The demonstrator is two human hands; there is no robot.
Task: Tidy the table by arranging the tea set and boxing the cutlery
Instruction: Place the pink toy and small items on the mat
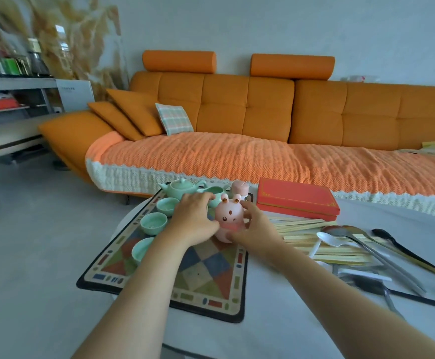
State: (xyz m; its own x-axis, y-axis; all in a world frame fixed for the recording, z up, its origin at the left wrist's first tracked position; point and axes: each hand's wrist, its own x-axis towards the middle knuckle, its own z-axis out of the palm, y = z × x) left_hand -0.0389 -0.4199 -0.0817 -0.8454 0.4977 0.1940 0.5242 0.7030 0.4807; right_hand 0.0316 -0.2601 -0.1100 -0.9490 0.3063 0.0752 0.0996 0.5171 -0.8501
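A pink rabbit-shaped figure [228, 219] stands upright on the patchwork mat [203, 275]. My left hand [193, 218] cups its left side and my right hand [254, 230] cups its right side. A pale green teapot [182, 187] and a green pitcher [215, 193] sit at the mat's far end, with three green cups [167, 206] [153, 222] [141, 250] in a row down its left edge. A red box [296, 199] lies closed on the right. Wooden chopsticks [304, 226], spoons [340, 235] and a black spoon [397, 244] lie scattered in front of it.
The white round table [276, 320] ends close to the mat's left edge. A small pink jar [240, 188] stands behind the rabbit figure. An orange sofa [237, 120] runs behind the table, and a grey shelf [11, 99] stands at the far left.
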